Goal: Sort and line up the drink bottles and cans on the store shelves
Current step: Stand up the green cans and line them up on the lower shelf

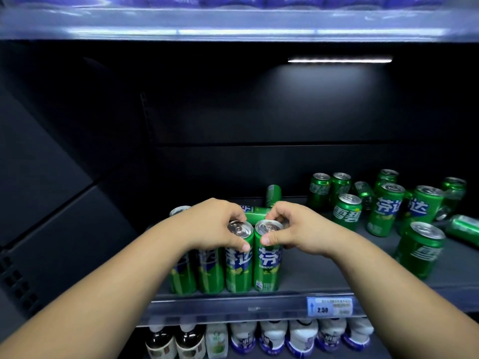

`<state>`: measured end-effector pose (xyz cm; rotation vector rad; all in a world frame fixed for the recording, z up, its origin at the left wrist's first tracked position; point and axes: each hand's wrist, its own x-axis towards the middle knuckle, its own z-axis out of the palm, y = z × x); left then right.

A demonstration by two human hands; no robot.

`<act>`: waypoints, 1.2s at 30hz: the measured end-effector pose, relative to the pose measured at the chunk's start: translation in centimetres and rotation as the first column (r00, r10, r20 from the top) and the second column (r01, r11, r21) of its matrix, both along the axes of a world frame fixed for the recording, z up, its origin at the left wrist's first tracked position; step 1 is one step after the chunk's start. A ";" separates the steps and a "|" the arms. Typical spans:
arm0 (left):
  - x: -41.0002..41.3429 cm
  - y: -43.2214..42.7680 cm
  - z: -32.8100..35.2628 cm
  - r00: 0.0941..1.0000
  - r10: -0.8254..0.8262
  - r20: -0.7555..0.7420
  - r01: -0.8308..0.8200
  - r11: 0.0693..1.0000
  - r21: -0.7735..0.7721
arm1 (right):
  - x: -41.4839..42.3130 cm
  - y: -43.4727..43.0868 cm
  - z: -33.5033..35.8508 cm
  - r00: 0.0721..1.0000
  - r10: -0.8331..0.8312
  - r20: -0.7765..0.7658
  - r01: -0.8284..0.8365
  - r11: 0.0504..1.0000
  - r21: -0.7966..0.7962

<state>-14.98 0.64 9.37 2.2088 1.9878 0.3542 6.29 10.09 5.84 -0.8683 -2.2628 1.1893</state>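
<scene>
At the front left of the shelf (pixel 324 278), four tall green cans stand in a touching row. Your left hand (pixel 215 224) has its grip pinching the rim of the third can (pixel 239 265), thumb in front, fingers behind. Your right hand (pixel 298 229) pinches the fourth can (pixel 268 265) the same way. Just behind, a fallen can (pixel 255 212) lies sideways. Farther right, loose cans (pixel 383 208) stand and lie scattered.
</scene>
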 end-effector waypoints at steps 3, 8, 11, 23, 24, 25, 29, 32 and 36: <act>0.1 0.2 0.2 1.000 0.000 -0.007 0.000 1.000 -0.019 | 0.3 0.1 -0.1 0.999 0.000 0.032 -0.002 0.999 0.050; 1.1 0.5 1.1 0.998 -0.056 -0.026 0.057 0.996 0.063 | 2.8 0.1 0.9 0.994 -0.074 -0.080 0.072 0.997 -0.027; 2.4 1.1 1.7 0.998 -0.063 -0.009 0.063 0.987 0.148 | 5.6 1.3 1.6 0.986 -0.141 -0.093 0.138 0.990 -0.036; 5.5 4.5 3.1 0.996 0.086 -0.027 -0.084 0.995 0.052 | 11.6 7.2 1.4 0.991 -0.101 0.084 0.093 0.991 0.094; 5.2 4.5 3.3 0.993 0.116 -0.026 -0.115 0.993 0.041 | 11.6 7.6 1.3 0.990 -0.097 0.101 0.085 0.989 0.117; 4.8 4.6 3.6 0.989 0.145 -0.028 -0.144 0.989 0.036 | 11.6 8.0 1.2 0.989 -0.095 0.111 0.079 0.987 0.140; 3.1 5.0 3.7 0.970 0.233 -0.074 -0.233 0.973 0.012 | 10.4 9.2 0.5 0.993 -0.098 0.074 0.085 0.984 0.153; 2.0 6.0 3.3 0.954 0.238 -0.185 -0.248 0.968 -0.034 | 8.5 9.6 -0.6 0.990 -0.142 -0.009 0.142 0.986 0.090; -0.1 8.3 2.7 0.933 0.186 -0.307 -0.230 0.967 -0.114 | 5.2 10.6 -3.0 0.976 -0.215 -0.021 0.215 0.977 0.004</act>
